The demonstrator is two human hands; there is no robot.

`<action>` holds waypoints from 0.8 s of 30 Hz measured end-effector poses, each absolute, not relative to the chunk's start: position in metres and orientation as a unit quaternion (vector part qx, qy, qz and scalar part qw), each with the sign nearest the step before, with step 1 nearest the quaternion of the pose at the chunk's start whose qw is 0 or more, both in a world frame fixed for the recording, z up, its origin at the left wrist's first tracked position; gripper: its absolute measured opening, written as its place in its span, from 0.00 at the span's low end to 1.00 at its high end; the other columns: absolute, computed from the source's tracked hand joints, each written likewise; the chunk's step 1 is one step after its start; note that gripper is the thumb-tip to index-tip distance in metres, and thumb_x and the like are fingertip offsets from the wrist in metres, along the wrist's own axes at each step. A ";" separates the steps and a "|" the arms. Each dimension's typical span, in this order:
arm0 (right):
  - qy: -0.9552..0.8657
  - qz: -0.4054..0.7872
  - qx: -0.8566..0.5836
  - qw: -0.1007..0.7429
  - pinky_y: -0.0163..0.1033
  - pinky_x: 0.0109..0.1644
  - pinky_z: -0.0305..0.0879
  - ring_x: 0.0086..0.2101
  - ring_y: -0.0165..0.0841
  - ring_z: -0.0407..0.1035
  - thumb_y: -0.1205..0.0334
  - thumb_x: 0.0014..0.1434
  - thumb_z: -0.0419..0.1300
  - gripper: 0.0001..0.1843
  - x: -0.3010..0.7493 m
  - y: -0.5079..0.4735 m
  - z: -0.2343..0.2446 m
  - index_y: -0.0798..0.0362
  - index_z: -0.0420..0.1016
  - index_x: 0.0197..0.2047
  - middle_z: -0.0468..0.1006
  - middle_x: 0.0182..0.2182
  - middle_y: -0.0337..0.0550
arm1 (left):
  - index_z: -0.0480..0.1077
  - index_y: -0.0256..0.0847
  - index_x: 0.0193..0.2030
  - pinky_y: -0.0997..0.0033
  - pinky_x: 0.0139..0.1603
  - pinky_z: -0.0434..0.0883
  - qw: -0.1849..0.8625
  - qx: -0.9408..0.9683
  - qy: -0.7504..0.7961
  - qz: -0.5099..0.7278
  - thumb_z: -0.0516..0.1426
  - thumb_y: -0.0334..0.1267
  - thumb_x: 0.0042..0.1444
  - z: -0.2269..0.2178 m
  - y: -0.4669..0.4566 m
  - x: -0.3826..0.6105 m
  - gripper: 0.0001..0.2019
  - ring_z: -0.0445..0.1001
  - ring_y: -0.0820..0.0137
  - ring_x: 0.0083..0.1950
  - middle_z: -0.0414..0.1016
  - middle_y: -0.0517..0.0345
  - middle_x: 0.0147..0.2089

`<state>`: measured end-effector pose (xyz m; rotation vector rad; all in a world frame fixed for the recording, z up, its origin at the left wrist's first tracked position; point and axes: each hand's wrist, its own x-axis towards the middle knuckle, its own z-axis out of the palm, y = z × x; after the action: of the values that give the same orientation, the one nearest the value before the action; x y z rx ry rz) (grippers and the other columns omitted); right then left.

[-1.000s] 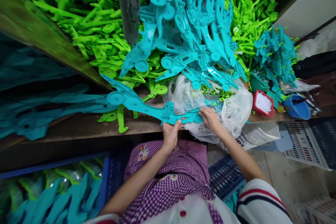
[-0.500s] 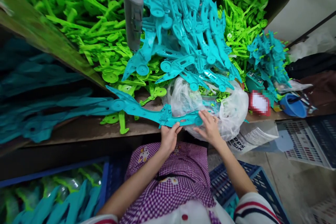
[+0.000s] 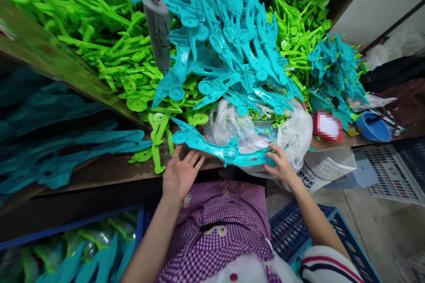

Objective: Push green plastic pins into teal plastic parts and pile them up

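A long turquoise plastic part [image 3: 212, 147], with a small ribbed bracket at its middle and a round disc at its left end, lies level along the bench's front edge. My right hand [image 3: 279, 164] grips its right end between thumb and fingers. Below the left end, my left hand [image 3: 182, 173] is open, palm up with fingers spread; the fingertips come close to the part, and I cannot tell whether they touch it. Behind the part sits a clear plastic bag [image 3: 226, 124] with small green pieces [image 3: 274, 120] inside.
Turquoise parts [image 3: 229, 31] are heaped over green parts [image 3: 109, 53] at the back. A grey power screwdriver [image 3: 157, 33] hangs above. A blue cup [image 3: 373, 126] and a red-framed box [image 3: 328, 126] stand right. Blue crates [image 3: 345, 230] flank my lap.
The turquoise part has shifted right and now stands apart from the dark turquoise parts at left. My left hand has let go of its middle, moved left and opened.
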<state>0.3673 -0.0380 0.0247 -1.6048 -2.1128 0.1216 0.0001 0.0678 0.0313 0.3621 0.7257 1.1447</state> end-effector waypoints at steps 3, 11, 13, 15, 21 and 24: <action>-0.787 0.060 -0.576 0.213 0.58 0.60 0.62 0.63 0.47 0.58 0.60 0.61 0.59 0.13 0.371 -0.031 0.020 0.50 0.71 0.49 0.70 0.52 0.53 | 0.72 0.49 0.47 0.51 0.50 0.77 0.753 0.145 0.377 0.519 0.59 0.55 0.55 0.029 0.095 -0.005 0.17 0.77 0.60 0.50 0.78 0.54 0.46; -0.761 0.077 -0.612 0.202 0.63 0.65 0.52 0.67 0.52 0.49 0.54 0.61 0.61 0.18 0.362 -0.030 0.051 0.49 0.72 0.53 0.65 0.60 0.54 | 0.70 0.41 0.47 0.55 0.50 0.77 0.720 0.186 0.385 0.547 0.65 0.37 0.51 0.037 0.129 0.013 0.16 0.79 0.60 0.48 0.80 0.52 0.45; -0.711 0.055 -0.651 0.259 0.59 0.64 0.57 0.63 0.49 0.56 0.56 0.64 0.56 0.16 0.363 -0.020 0.062 0.49 0.72 0.54 0.65 0.59 0.54 | 0.68 0.44 0.52 0.51 0.52 0.76 0.713 0.204 0.380 0.552 0.65 0.36 0.50 0.041 0.123 0.014 0.22 0.79 0.58 0.49 0.80 0.52 0.46; -0.668 0.032 -0.688 0.282 0.51 0.58 0.64 0.55 0.43 0.66 0.61 0.67 0.52 0.14 0.368 0.002 0.066 0.51 0.72 0.53 0.69 0.54 0.54 | 0.64 0.49 0.59 0.49 0.53 0.75 0.712 0.221 0.375 0.552 0.66 0.35 0.50 0.045 0.115 0.014 0.29 0.79 0.58 0.51 0.80 0.52 0.48; -0.673 0.050 -0.733 0.086 0.39 0.39 0.60 0.34 0.34 0.68 0.68 0.63 0.56 0.07 0.388 0.075 0.043 0.59 0.74 0.42 0.74 0.40 0.54 | 0.58 0.58 0.66 0.52 0.57 0.73 0.716 0.240 0.360 0.548 0.66 0.34 0.51 0.055 0.090 0.011 0.37 0.76 0.59 0.57 0.76 0.53 0.57; -0.656 0.069 -0.745 0.103 0.39 0.37 0.57 0.31 0.32 0.67 0.67 0.61 0.58 0.04 0.395 0.083 0.044 0.58 0.74 0.37 0.75 0.38 0.53 | 0.59 0.57 0.65 0.55 0.55 0.74 0.710 0.233 0.365 0.555 0.66 0.32 0.49 0.055 0.083 0.010 0.38 0.75 0.59 0.57 0.75 0.53 0.57</action>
<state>0.3946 0.0830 0.0443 -2.1982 -1.9352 0.2023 0.0097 0.0830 0.0548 0.5182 0.8110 1.2328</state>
